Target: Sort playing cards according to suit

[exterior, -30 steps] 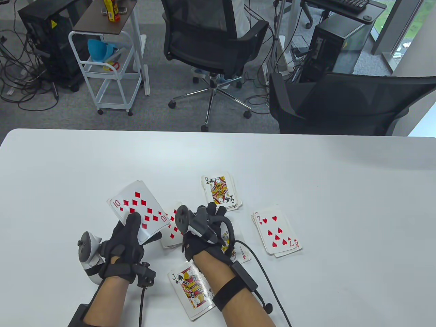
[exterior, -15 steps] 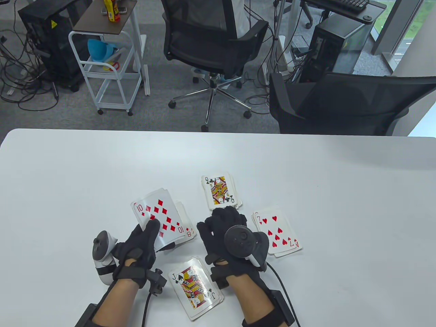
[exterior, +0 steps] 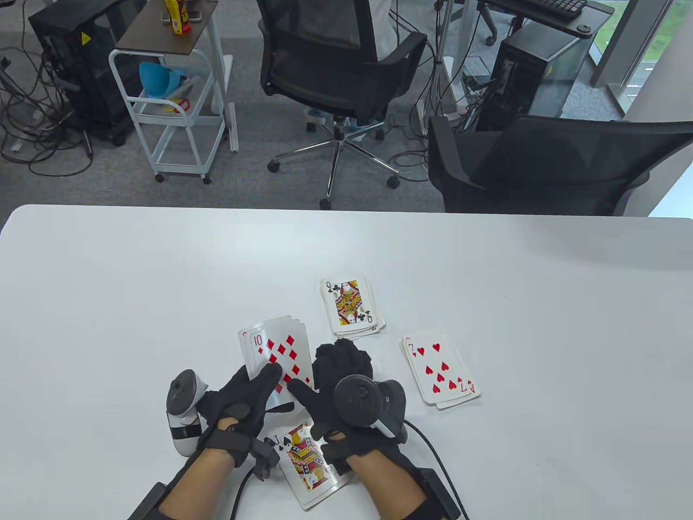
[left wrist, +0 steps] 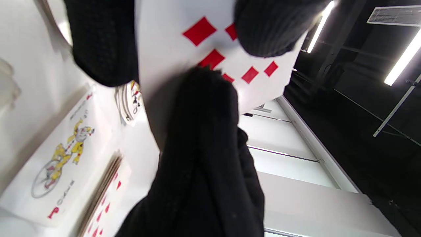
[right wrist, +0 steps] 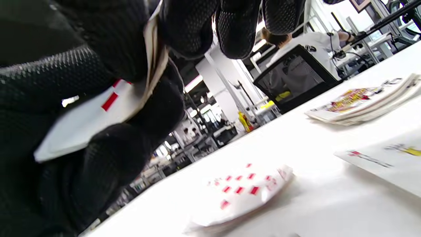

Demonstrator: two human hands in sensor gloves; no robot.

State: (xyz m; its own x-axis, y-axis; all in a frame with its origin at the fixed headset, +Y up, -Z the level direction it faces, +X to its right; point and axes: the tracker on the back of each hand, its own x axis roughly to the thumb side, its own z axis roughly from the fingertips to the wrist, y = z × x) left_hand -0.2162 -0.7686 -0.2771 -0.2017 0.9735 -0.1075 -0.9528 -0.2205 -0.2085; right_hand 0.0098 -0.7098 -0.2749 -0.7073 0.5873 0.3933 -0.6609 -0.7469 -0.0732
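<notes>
Both gloved hands meet over the held deck (exterior: 276, 352), a thin fan with the ten of diamonds on top, raised off the tabletop (exterior: 108, 281) just near-left of the queen-of-clubs pile (exterior: 352, 306). The left hand (exterior: 241, 403) has its grip closed around the deck's near end, thumb pressing on the face. The right hand (exterior: 338, 379) comes in from the side, thumb on the top card and fingers curled behind the deck's right edge, pinching it.

From that clubs pile, the hearts pile (exterior: 441, 374) topped by a seven lies to the near-right, and the jack-of-spades pile (exterior: 308, 460) lies nearest the person, partly under the wrists. The wrist views show a low diamonds pile (right wrist: 243, 194) and a joker card (left wrist: 62, 161) beneath the hands.

These cards look light, thin and slick, stiff enough to hold flat but easily bent. I'd judge the top one best taken by a corner or short edge, slid off sideways with the thumb so the next card doesn't ride along.
</notes>
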